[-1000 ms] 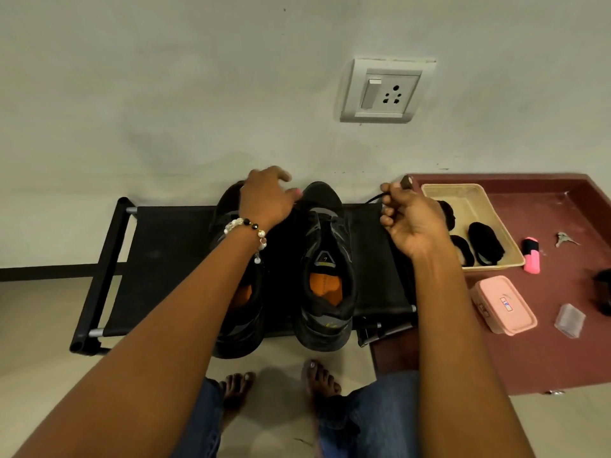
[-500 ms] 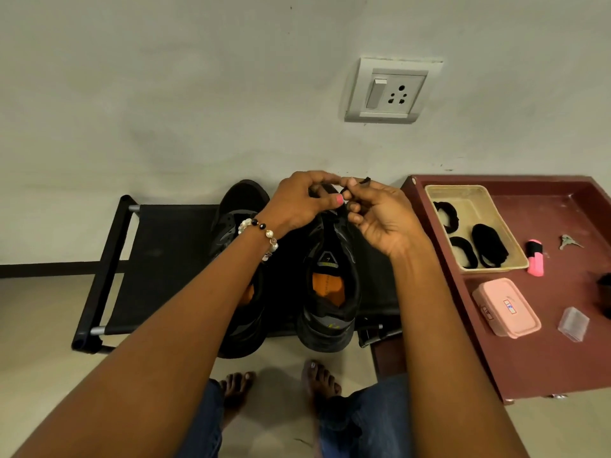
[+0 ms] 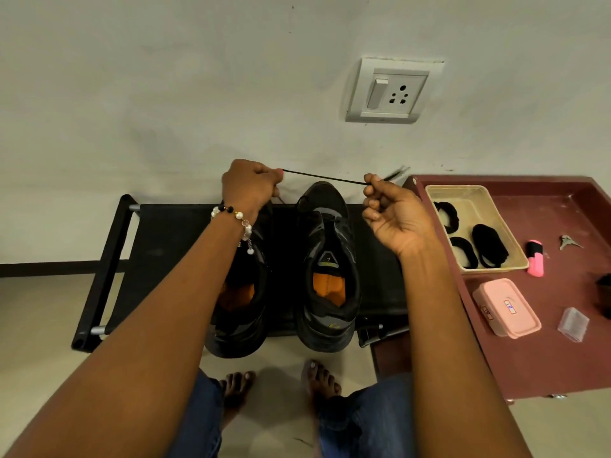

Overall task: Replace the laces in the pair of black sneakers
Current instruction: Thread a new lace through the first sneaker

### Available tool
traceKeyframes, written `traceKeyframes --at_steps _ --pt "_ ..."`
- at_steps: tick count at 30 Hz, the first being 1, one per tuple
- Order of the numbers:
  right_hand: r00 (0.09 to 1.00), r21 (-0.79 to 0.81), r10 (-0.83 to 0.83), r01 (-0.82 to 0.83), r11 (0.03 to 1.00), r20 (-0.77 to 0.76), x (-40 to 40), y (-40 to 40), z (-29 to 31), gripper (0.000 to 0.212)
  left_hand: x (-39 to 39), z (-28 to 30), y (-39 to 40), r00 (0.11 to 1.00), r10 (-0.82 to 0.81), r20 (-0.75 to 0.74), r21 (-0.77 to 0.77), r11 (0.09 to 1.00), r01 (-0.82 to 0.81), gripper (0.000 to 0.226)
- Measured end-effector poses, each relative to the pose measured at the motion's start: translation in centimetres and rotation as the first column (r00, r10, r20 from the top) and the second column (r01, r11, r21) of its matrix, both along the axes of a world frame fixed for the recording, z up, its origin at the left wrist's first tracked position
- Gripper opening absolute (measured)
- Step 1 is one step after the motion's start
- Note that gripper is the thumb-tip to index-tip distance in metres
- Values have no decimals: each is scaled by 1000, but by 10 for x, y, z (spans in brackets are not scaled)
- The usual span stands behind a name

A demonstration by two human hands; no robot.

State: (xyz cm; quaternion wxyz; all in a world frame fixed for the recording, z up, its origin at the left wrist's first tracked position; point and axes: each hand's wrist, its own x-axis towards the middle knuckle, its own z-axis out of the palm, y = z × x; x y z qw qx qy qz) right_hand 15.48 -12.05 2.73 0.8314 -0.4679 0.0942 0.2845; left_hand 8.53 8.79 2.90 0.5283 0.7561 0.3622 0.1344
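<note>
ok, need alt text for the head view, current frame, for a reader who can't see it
A person's left hand and right hand pinch a thin black lace stretched taut between them above two black sneakers with orange insoles on a black bench. To the right, a maroon table holds a beige tray of coiled black laces and a pink box.

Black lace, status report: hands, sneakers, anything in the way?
Left hand and right hand pinch the black lace, taut between them. Both sneakers unlaced on the black bench. Nothing in the way.
</note>
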Motion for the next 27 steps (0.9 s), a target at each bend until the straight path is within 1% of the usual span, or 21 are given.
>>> traceKeyframes --at_steps 2,4,5,7,8,9,10,11,12,13,14,15,16,18,21,24,26,27 --pt "1000 -39 -18 18 999 1 1 -3 -2 7 0 -4 6 991 129 -35 -35 991 -131 21" --pt "999 -128 -24 30 991 44 2 -6 -4 7 1 -8 7 973 223 -64 -97 969 -228 23" --pt "997 -194 -14 29 981 80 3 -6 -6 7 2 -11 6 969 235 -77 -109 964 -242 22" --pt "985 -348 50 10 937 165 1 -4 -9 10 5 -14 -1 980 190 -64 -92 976 -195 18" --pt "974 -415 104 -12 910 201 -1 -3 -11 14 7 -15 -6 990 137 -44 -44 989 -139 30" --pt "959 -467 163 -37 883 231 -3 -1 -11 17 8 -14 -11 999 49 -20 35 998 -49 42" --pt "942 -504 217 -61 862 256 -5 2 -10 20 8 -11 -16 997 -74 -8 134 988 75 48" --pt "924 -530 260 -77 844 281 -7 4 -8 22 8 -8 -23 976 -216 -10 225 951 213 48" --pt "906 -547 291 -82 833 308 -8 7 -7 22 7 -4 -30 933 -359 -23 281 893 350 47" --pt "890 -557 309 -77 827 335 -9 9 -5 19 7 -3 -37 876 -481 -34 294 833 469 46" --pt "879 -559 314 -68 826 358 -9 11 -3 15 6 -3 -43 814 -580 -33 268 780 566 46" --pt "873 -560 310 -53 827 376 -10 12 -2 12 6 -4 -47 764 -644 -28 237 739 631 46" --pt "871 -561 299 -32 827 391 -10 13 -2 11 6 -6 -51 735 -678 -24 228 712 664 43" --pt "869 -570 277 7 822 409 -10 12 -3 9 6 -9 -54 740 -672 -20 262 711 653 35" --pt "880 -567 249 27 823 403 -11 12 -5 9 7 -13 -53 808 -586 61 250 793 556 24" --pt "890 -571 234 35 820 390 -10 13 -8 8 7 -16 -52 839 -530 123 214 840 499 20" --pt "891 -585 248 23 811 380 -10 14 -9 5 8 -17 -51 846 -520 117 214 845 490 14" --pt "889 -600 271 6 800 370 -10 15 -9 4 8 -16 -51 847 -524 90 239 837 493 11"
